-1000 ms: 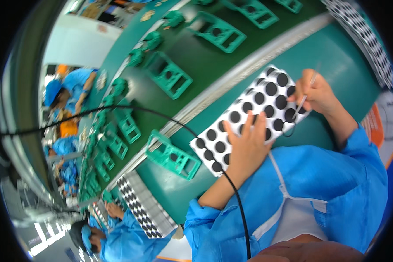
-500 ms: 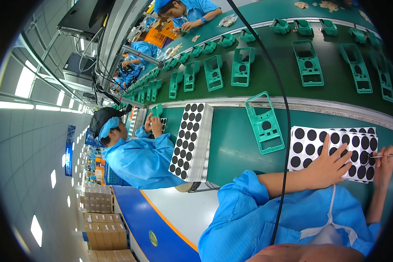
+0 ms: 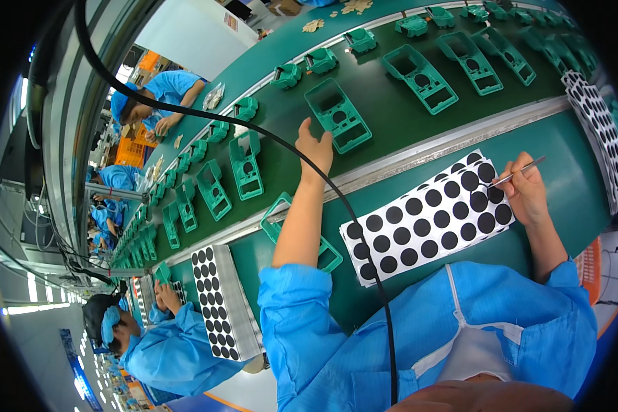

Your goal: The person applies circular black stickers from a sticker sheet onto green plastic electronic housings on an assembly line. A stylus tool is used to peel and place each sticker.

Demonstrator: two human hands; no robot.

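My left hand (image 3: 314,150) reaches over the dark green conveyor, fingers apart, close to the lower left edge of a green plastic housing (image 3: 349,132). It holds nothing that I can see; touch cannot be told. Tweezers (image 3: 529,165) are gripped in my right hand (image 3: 527,192), their tip over the right end of a white sheet of round black stickers (image 3: 412,221). That sheet lies on others on the green bench. Beneath my left forearm, partly hidden, lies another green housing (image 3: 331,255).
More green housings (image 3: 246,165) and small green parts (image 3: 321,60) line the belt. A metal rail (image 3: 419,154) divides belt from bench. Tall stacks of sticker sheets stand left (image 3: 216,302) and right (image 3: 594,130). A black cable (image 3: 254,127) crosses the view. Co-workers sit left and across.
My left hand has left the sticker sheet and gone out over the conveyor beside a housing. My right hand keeps the tweezers at the sheet. The view has turned.
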